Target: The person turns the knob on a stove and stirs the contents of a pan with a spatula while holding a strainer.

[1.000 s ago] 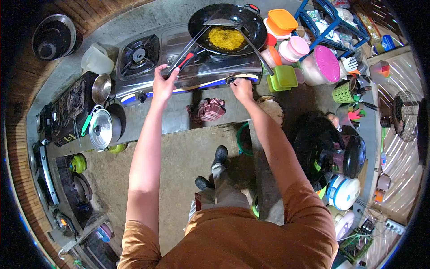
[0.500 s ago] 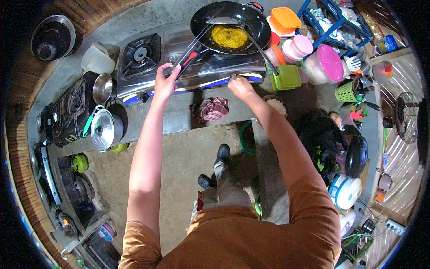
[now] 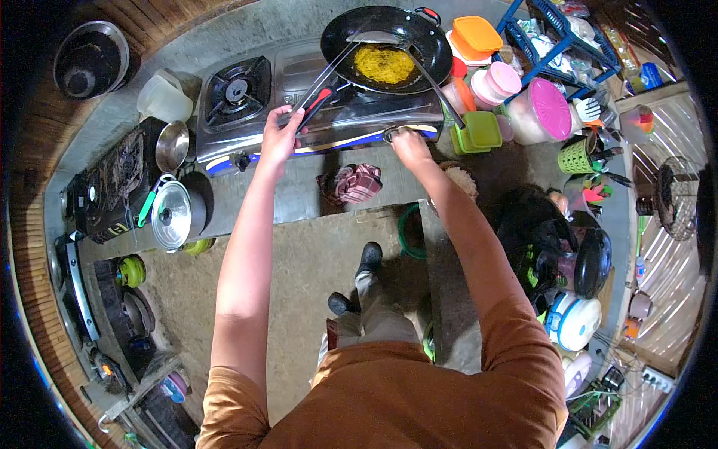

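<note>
My left hand (image 3: 281,135) is closed around the handle of a long metal spatula (image 3: 323,72). Close beside that hand is the red-and-black handle (image 3: 318,106) of the wok. Yellow food (image 3: 384,65) lies flat inside the black wok (image 3: 340,39), which rests on the stove's right burner. A second utensil (image 3: 436,84) leans over the wok's rim, its dark handle pointing down and right. At the front of the gas stove (image 3: 329,123), my right hand (image 3: 408,146) has its fingers closed at the right control knob (image 3: 389,135), which they partly cover.
A checked cloth (image 3: 357,183) lies on the counter edge below the stove. Green, pink and orange plastic containers (image 3: 482,131) crowd the right side. The left burner (image 3: 236,90) carries no pan. A lidded pot (image 3: 172,215) and a small metal bowl (image 3: 173,146) stand at left.
My right hand has shifted slightly right and down, so more of the knob shows beside its fingers. My left hand keeps its hold on the spatula.
</note>
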Demonstrator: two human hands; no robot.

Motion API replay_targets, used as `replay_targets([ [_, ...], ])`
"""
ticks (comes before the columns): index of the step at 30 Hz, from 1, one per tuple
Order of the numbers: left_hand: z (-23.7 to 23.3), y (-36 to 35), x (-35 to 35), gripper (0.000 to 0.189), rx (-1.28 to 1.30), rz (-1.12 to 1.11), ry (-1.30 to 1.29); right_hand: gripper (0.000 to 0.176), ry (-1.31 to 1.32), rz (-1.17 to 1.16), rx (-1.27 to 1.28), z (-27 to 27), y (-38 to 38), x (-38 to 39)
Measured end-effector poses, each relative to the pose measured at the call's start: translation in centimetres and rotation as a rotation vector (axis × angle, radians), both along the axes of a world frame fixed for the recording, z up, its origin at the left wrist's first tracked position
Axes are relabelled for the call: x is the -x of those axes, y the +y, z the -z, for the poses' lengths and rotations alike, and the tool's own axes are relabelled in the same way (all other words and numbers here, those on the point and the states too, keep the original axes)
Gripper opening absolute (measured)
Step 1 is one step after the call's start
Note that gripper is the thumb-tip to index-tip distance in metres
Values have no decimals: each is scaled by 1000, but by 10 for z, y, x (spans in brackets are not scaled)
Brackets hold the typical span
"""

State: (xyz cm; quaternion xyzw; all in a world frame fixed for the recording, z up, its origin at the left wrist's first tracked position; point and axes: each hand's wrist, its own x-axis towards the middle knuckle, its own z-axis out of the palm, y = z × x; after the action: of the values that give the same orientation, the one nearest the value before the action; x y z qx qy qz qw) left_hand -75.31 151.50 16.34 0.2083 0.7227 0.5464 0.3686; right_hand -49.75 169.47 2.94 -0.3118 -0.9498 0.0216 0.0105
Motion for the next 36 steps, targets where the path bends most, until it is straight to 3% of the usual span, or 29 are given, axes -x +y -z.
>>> replay_targets([
  [9, -2, -7, 6, 51, 55, 18, 14, 28, 393, 207, 144, 4, -11, -11],
  [36, -19, -3, 3, 50, 158, 57, 118, 29, 406, 275, 267, 2, -11, -13],
])
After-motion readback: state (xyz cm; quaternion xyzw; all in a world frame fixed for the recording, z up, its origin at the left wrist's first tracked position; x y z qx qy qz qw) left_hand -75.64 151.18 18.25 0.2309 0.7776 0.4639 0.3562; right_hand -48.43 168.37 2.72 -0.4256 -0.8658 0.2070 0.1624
